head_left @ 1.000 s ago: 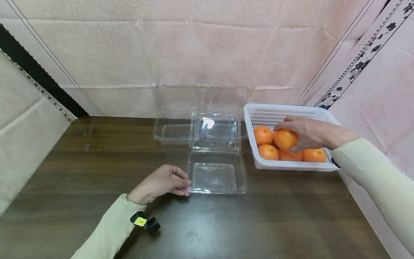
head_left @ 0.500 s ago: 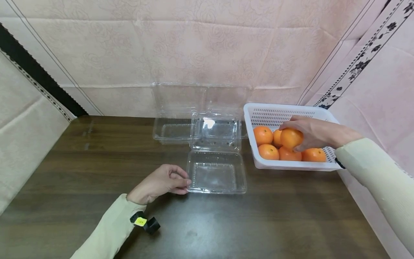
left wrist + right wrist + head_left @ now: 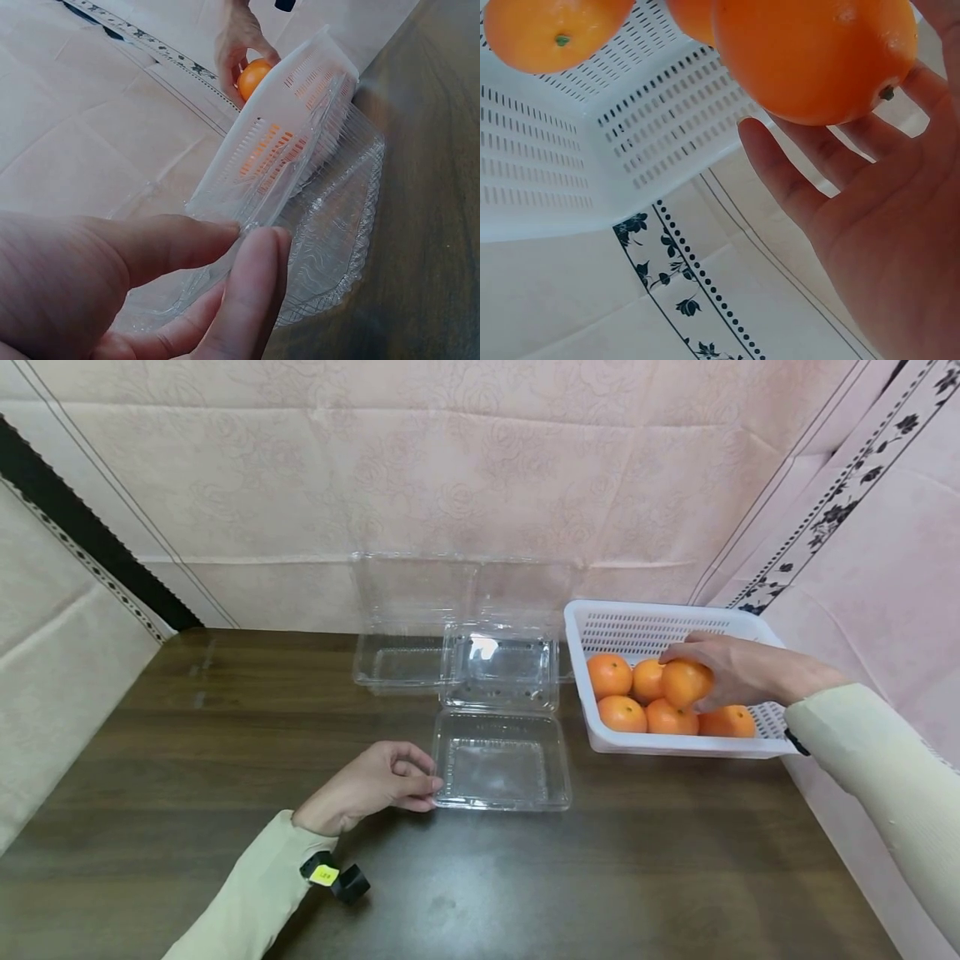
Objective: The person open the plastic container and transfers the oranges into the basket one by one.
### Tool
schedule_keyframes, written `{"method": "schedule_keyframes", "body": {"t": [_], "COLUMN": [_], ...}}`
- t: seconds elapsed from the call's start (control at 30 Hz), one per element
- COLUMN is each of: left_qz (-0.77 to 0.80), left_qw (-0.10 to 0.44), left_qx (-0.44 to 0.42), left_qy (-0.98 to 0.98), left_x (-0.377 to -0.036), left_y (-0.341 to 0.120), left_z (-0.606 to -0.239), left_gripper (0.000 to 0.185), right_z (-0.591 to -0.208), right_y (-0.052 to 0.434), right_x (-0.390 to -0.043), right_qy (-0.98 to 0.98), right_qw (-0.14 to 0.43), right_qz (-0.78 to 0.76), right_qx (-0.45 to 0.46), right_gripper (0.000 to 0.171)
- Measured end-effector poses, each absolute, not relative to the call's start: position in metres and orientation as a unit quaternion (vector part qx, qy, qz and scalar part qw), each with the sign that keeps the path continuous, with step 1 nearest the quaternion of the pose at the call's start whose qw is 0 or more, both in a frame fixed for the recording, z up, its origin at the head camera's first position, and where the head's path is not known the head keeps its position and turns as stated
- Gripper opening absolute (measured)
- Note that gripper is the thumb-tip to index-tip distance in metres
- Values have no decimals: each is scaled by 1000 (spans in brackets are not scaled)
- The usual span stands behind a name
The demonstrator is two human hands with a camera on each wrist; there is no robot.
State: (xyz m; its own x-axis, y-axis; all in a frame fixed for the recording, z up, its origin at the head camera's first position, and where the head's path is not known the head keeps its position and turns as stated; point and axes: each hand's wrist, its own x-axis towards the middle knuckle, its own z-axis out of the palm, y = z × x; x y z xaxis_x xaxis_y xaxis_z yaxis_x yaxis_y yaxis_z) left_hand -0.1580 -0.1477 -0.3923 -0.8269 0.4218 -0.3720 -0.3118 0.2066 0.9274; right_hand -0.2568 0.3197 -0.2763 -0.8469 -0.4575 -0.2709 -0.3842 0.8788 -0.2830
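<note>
My left hand point(image 3: 373, 787) pinches the near left rim of an opened clear plastic clamshell box point(image 3: 501, 768) between thumb and fingers. In the left wrist view, the thumb and index fingertip meet on that thin edge. Over the white perforated basket point(image 3: 678, 744), my right hand point(image 3: 738, 668) grips an orange point(image 3: 686, 683), its fingers curled round the fruit's right side. The right wrist view shows this orange point(image 3: 814, 60) up close, with its small green stem end toward the palm. Several other oranges point(image 3: 622, 714) lie in the basket, partly hidden by the held one.
Behind the near box, more clear plastic boxes point(image 3: 405, 656) stand with raised lids against the patterned cloth backdrop point(image 3: 465, 477). The basket sits at the back right of the dark wooden table point(image 3: 225, 760). A wrist camera point(image 3: 337, 877) is strapped to the left sleeve.
My right hand and the orange in it have shifted slightly to the right over the basket, uncovering more of the orange behind. The left hand stays in place at the box edge.
</note>
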Motion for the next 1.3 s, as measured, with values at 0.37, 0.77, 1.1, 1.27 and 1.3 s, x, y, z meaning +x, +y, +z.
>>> {"method": "schedule_keyframes", "body": {"t": [0.37,0.77,1.1,1.27,1.3], "left_qz": [621,618,627,629,629], "left_qw": [291,291,290,290,289], "left_qx": [41,44,39,40,41], "left_qy": [727,729,722,720,721], "left_x": [-158,-158,-156,-154,-154], "left_y": [-150,-149,-148,-148,-148], "left_z": [-391,-391,-392,-391,-390], "left_gripper": [39,39,40,39,39], "right_z": [-275,-278,-283,-284,-284], "right_y": [330,345,348,353,355], "right_x": [-260,-265,-271,-274,-275], "right_qy": [966,970,973,974,974], "right_qw": [133,135,150,155,157], "right_qz": [-2,-6,-13,-15,-15], "right_qx": [-221,-200,-174,-167,-166], "right_gripper": [71,74,75,76,76]}}
